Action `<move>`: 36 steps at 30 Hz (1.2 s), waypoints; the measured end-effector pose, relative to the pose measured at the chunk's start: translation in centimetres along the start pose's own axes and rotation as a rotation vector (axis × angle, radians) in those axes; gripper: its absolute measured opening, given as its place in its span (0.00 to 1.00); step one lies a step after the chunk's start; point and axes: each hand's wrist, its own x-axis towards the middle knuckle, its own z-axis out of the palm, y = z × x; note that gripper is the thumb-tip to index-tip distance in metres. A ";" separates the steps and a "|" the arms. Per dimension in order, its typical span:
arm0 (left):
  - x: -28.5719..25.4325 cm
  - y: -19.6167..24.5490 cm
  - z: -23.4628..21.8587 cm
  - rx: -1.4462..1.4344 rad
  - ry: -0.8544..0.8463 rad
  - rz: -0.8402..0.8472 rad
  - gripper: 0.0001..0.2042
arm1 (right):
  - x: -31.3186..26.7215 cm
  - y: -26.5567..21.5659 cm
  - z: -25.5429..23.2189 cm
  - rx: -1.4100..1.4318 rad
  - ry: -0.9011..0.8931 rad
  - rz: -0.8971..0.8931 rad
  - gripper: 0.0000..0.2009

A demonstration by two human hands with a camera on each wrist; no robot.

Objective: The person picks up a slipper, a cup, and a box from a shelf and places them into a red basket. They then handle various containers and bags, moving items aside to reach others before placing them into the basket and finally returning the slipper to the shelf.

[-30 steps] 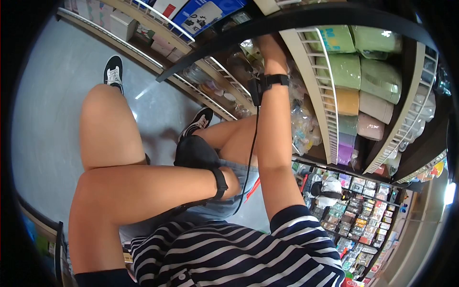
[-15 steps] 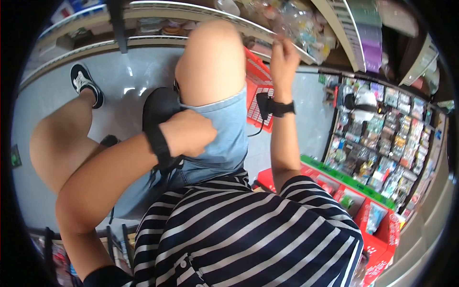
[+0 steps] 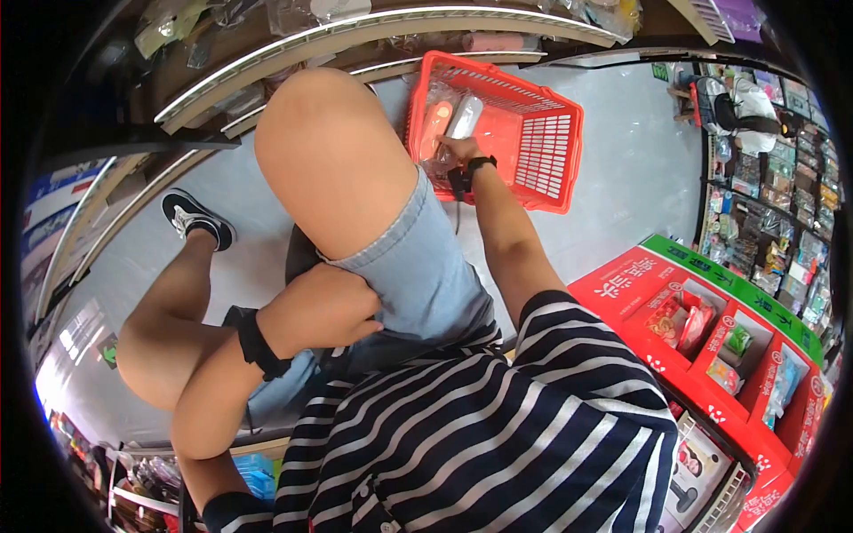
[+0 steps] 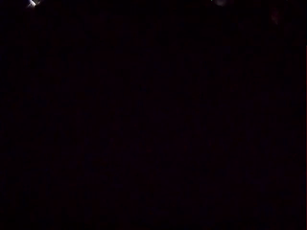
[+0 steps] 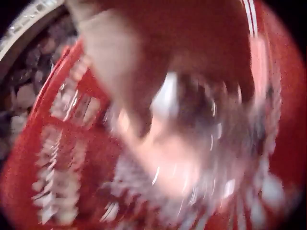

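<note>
My right hand reaches down into a red plastic basket on the floor. Its fingers pinch the near end of a long orange-pink item in clear wrapping; the blurred right wrist view has this pinkish item at the fingertips amid shiny, crinkled plastic. Beside it in the basket lies a long white item. My left hand rests on the lap over the light denim shorts, loosely curled and holding nothing visible. The left wrist view is almost wholly black.
A shelf with a white wire edge runs behind the basket. At the right stands a red display bin with packaged goods. My bent knee rises left of the basket. A person is farther off, by a product rack.
My right hand has come out of the shelf and down into the basket at the wrapped item. My left hand came into view and lies on the lap. The view has swung toward the basket.
</note>
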 end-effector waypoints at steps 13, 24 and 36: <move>0.6 0.5 -1.0 -0.083 -0.073 -0.037 0.14 | 0.2 0.6 -2.1 0.358 -0.233 0.269 0.36; 0.7 0.8 -1.1 -0.080 -0.002 -0.004 0.12 | 0.3 0.2 -2.4 0.693 -0.537 0.139 0.31; -0.5 1.2 -0.2 -0.047 0.040 -0.013 0.11 | -5.0 -2.3 0.1 0.408 -0.489 0.083 0.27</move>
